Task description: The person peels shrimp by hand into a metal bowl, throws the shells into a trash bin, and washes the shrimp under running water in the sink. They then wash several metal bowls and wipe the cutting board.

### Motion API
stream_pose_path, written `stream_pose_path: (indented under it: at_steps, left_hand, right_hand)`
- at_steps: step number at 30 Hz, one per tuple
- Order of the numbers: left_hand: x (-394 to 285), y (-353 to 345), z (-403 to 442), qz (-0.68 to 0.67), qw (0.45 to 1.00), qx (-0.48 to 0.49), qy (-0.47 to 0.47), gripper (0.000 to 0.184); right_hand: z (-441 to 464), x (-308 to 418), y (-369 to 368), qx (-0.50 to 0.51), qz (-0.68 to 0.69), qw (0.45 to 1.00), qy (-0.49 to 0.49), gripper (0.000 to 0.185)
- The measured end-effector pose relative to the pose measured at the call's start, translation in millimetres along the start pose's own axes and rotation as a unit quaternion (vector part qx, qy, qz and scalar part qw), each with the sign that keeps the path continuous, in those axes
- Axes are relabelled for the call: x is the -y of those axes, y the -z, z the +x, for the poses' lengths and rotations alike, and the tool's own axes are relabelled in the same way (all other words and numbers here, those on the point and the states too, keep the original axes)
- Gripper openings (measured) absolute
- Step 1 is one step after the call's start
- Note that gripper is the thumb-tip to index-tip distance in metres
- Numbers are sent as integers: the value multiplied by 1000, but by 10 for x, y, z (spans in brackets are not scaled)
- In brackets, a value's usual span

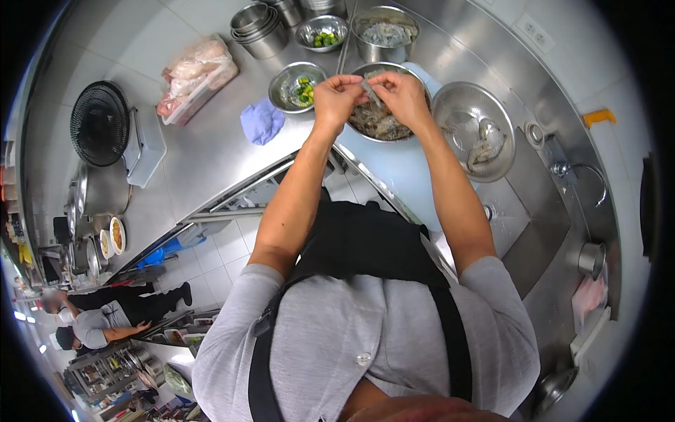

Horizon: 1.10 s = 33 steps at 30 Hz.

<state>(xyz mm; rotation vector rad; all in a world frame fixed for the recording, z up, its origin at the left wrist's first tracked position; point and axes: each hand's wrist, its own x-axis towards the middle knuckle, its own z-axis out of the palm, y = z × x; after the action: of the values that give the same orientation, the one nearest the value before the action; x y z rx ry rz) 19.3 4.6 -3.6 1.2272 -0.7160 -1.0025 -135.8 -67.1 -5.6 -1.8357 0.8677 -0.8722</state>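
Fingertips of my left hand (333, 103) and my right hand (403, 103) meet in a pinch on a grey, translucent shrimp (370, 93). They hold it above a steel bowl (424, 83) filled with raw greyish-brown shrimp (385, 124). Part of that bowl is covered by my hands. Behind it stands a steel pot (385, 53) with pale, shiny pieces that look like peeled shrimp (387, 33). Right of my right hand, a perforated colander (460, 105) has a few greyish pieces (488, 144) in it; I cannot tell whether they are shrimp or shells.
Left of my hands are a bowl of cut green vegetables (303, 93), a purple cloth (262, 121) and a tub of bagged meat (200, 81). A light-blue board (383, 166) lies under the shrimp bowl. The sink tap (587, 169) is right. Two people (105, 320) are far left.
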Motion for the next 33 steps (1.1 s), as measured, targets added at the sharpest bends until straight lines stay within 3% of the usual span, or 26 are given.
stream_pose_path:
  at_steps: [8,21,26,29,33]
  left_hand:
    - [111,-66,-40,37,999,-23,-17,16]
    - [165,-59,-50,-14,998,-41,-39,16]
    - [142,-85,-61,-66,998,-17,14,18]
    - [177,-51,-12,-47,998,-36,16,20]
    - [181,-63,-23,-36,998,-53,-9,21]
  right_hand:
    - [-61,154,-111,-46,-159,976,141,14]
    - [1,168,-126,-60,-106,986,113,17]
    - [58,103,-113,-25,-26,996,76,16]
    - [62,120,-16,-11,-60,997,40,15]
    - [43,138,24,25,-96,991,87,15]
